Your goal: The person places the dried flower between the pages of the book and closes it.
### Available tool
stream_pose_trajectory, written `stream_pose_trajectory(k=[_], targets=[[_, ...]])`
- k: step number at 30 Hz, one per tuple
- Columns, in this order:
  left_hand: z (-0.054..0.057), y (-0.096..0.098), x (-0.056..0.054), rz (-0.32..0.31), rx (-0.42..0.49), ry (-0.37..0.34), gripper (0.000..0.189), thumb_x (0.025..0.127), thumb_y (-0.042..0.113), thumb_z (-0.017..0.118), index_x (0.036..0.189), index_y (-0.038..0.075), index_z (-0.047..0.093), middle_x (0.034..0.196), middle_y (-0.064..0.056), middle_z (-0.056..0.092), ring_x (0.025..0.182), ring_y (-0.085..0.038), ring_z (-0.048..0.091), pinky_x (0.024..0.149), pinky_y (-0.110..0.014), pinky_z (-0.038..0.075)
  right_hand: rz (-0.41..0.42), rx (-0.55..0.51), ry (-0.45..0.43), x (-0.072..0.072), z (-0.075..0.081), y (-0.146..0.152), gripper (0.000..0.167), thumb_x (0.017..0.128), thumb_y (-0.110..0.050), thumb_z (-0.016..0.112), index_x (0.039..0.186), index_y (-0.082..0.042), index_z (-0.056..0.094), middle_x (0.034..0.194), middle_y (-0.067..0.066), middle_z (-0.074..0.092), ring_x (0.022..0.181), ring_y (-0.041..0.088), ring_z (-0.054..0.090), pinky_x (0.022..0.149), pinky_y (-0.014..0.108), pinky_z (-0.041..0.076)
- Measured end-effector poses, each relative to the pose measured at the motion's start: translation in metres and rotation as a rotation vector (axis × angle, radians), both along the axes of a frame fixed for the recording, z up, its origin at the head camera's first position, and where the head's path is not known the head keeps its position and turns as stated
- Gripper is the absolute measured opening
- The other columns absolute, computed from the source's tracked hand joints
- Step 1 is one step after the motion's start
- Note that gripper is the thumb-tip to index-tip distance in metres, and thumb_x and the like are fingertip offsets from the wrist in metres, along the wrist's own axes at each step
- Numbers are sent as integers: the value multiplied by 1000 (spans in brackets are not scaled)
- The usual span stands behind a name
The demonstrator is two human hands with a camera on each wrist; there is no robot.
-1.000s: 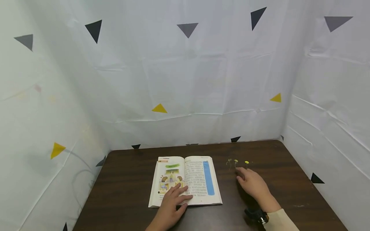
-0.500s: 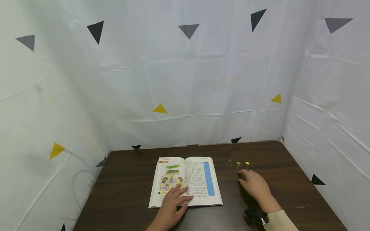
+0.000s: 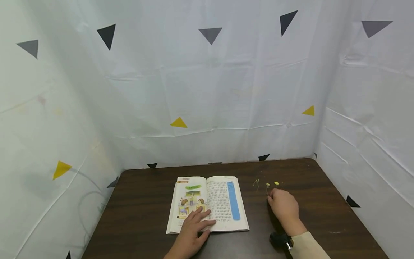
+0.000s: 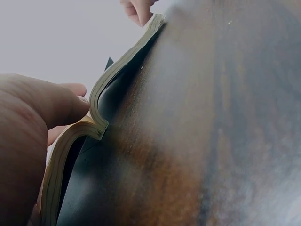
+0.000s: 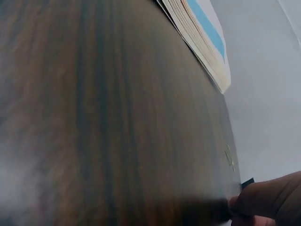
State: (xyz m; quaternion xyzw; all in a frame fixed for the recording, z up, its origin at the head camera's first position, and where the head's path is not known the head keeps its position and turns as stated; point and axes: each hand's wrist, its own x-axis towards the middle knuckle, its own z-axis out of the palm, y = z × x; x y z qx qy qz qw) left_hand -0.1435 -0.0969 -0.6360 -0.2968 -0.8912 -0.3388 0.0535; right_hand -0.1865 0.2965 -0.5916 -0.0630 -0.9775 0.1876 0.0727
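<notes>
Left hand (image 3: pixel 193 230) lies with fingers spread apart on the open book (image 3: pixel 215 201) in the head view. Its palm side is down, the fingers reaching from the left page (image 3: pixel 194 187) over the gutter to the right page (image 3: pixel 220 194). One page carries a cartoon picture, the other rows of print beside a blue strip (image 3: pixel 234 201). Well to the right, the right hand (image 3: pixel 284 207) has thumb and forefinger together, pinching the lower stem of a small flower (image 3: pixel 267 185) above the dark wooden table (image 3: pixel 136 208). Another yellow flower (image 3: pixel 276 183) is just beyond its knuckles, and a thin green sprig (image 3: pixel 256 183) lies between the pinched flower and the book. Above the pale sleeve (image 3: pixel 308 246), a black wristband (image 3: pixel 280 240) circles the right wrist. Behind stands a white curtain (image 3: pixel 207 79) printed with triangles.

From the left wrist, the thumb shows beside the gutter at the book's near edge, where the pages arch up on both sides; whether it presses there, I cannot tell. Part of the right hand appears past the far corner.

From the right wrist, the fingertips meet close to the tabletop at lower right; the flower between them cannot be made out. One corner of the book juts in above.
</notes>
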Motion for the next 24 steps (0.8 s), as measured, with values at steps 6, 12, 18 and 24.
stream_pose_trajectory(k=[6,12,18,24], targets=[[0,1,0,0,4,9,40,102,19,76,136,38,76,161,2,60,160,-36,44,124,-73,33,9,29,-3,-4,5,-3,29,99,-10,69,70,-13,65,63,2,62,55,17,50,51,36,41],[2,2,2,-3,10,5,39,102,19,76,136,38,76,161,1,60,160,-37,43,124,-73,33,-4,-13,-55,-9,3,-2,38,98,-9,67,64,-16,53,59,-2,48,54,16,41,52,35,35],[3,1,2,-2,0,19,39,101,19,77,136,36,76,161,0,61,159,-37,44,123,-74,34,9,-270,-133,-15,-10,13,28,100,-20,66,72,-15,63,67,-4,51,60,14,44,58,30,36],[6,2,4,3,-7,-3,41,101,20,77,138,38,74,161,0,60,161,-36,42,126,-72,31,-7,-691,-172,-10,-15,31,27,110,-28,64,109,-3,75,93,8,71,68,19,60,57,32,48]])
